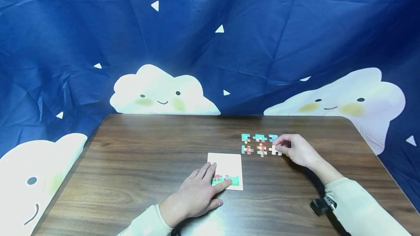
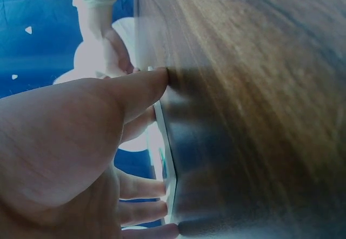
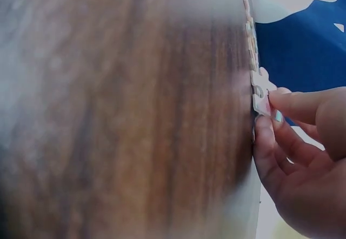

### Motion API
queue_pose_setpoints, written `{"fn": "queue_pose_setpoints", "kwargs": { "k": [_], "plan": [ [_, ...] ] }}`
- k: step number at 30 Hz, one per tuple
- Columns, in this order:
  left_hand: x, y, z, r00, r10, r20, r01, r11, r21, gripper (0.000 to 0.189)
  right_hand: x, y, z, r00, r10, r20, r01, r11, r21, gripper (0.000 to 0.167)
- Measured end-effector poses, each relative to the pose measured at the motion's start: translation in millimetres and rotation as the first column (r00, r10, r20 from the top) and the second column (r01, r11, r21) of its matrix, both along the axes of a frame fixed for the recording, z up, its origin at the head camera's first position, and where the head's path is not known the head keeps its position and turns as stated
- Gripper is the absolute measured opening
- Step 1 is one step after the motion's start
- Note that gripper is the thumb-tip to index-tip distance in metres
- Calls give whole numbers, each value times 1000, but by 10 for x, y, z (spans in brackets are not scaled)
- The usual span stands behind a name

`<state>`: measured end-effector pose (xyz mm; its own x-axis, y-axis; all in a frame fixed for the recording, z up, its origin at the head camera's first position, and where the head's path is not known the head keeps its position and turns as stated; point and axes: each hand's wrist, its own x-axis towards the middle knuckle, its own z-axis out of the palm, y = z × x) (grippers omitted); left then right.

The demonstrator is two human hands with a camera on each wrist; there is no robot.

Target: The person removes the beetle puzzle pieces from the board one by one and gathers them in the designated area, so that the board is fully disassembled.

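My left hand [image 1: 195, 196] lies with fingers extended over the lower left of a square puzzle board [image 1: 226, 162]. Assembled pieces with a green and red picture [image 1: 234, 180] fill a strip along the board's bottom; the part above is plain white. My right hand [image 1: 296, 151] pinches a pale puzzle piece [image 3: 261, 90] between thumb and fingers at the right end of the loose pieces. In the right wrist view this piece tilts up close over the table. Beside it are a red and yellow piece [image 1: 261, 149] and a red and teal piece [image 1: 246, 150].
Behind these, a back row holds a corner-like teal piece [image 1: 245, 137], a wide teal piece [image 1: 260, 138] and another teal piece [image 1: 272, 137] near my right fingers. All lie on a brown wooden table [image 1: 147, 145]. A blue cloth [image 1: 249, 57] with clouds hangs behind it.
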<state>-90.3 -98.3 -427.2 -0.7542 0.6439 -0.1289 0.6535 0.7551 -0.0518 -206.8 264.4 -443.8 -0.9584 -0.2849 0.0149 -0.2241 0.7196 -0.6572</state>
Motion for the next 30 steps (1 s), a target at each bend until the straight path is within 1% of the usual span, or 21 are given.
{"fn": "queue_pose_setpoints", "kwargs": {
  "k": [7,11,15,17,23,30],
  "plan": [
    [-4,-2,-1,1000,9,23,-9,1000,4,61,0,-23,-27,998,17,-61,-14,998,55,4],
    [-4,4,2,999,13,40,-13,1000,5,61,5,-32,-31,993,28,-114,-18,996,82,8],
    [-13,8,1,999,10,38,-10,1000,8,61,38,-15,-7,986,37,-161,-21,995,101,11],
    [-17,6,1,999,9,39,-9,1000,12,61,64,0,10,987,33,-160,-14,993,116,11],
    [-12,-15,10,998,20,65,-22,999,27,62,104,32,20,994,36,-108,-18,987,157,20],
    [-4,-13,-9,999,19,50,-21,999,40,61,93,56,5,994,32,-100,-16,987,162,19]
  ]
}}
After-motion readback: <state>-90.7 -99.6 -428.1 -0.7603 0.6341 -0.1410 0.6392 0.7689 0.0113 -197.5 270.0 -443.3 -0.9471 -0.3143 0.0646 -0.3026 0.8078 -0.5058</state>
